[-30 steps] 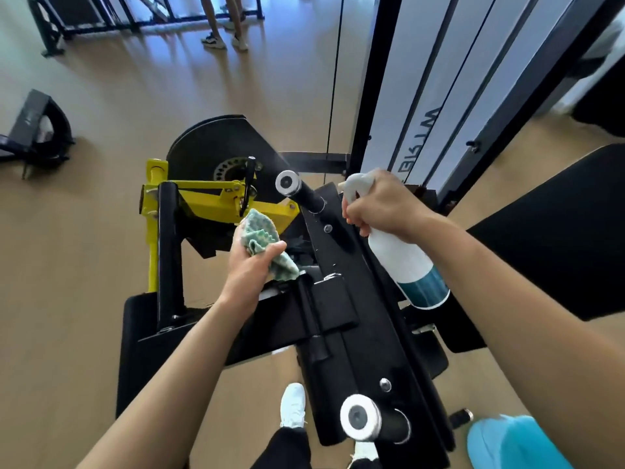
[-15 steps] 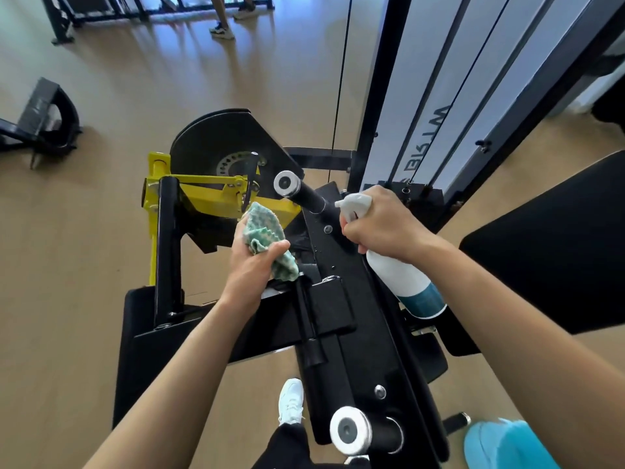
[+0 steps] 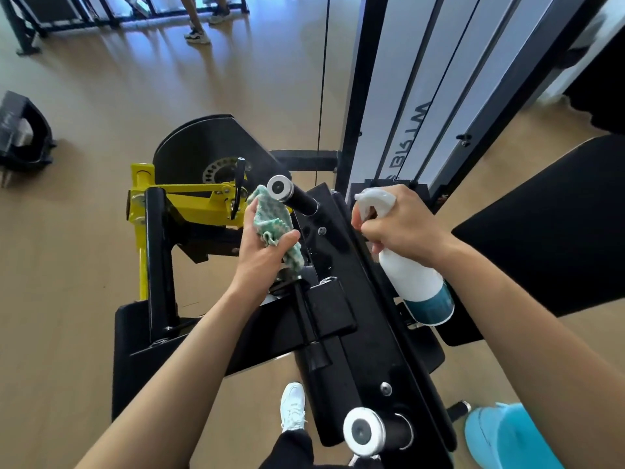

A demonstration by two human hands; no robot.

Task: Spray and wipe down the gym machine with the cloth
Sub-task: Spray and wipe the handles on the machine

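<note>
Green-and-white cloth point(image 3: 275, 225) sits bunched in the left hand point(image 3: 260, 258), thumb and fingers curled round it. It is held just beside the silver-capped bar point(image 3: 280, 188) at the far end of the gym machine point(image 3: 365, 333), between that bar and the yellow frame point(image 3: 189, 201). The right hand point(image 3: 406, 225) grips the neck of the white spray bottle point(image 3: 409, 279) with a finger wrapped over the trigger, the nozzle pointing left across the machine's long black arm. This looks like the spraying step, with the wipe not yet begun, since the cloth hangs close to the metal but does not plainly press on it. The next move probably calls for a squeeze aimed at the bar and the arm below it. The left hand would then bring the cloth down flat and drag it along the wetted part, working round the bolts and the small bracket. Whether any mist is in the air is hard to make out; a faint haze near the black disc may only be glare. The trigger itself is mostly hidden under the fingers, and the bottle's teal base partly covers the machine behind it. A white shoe point(image 3: 292, 406) shows on the floor below, and a blue object point(image 3: 500, 438) is cut off at the lower right corner — what it is cannot be told.
</note>
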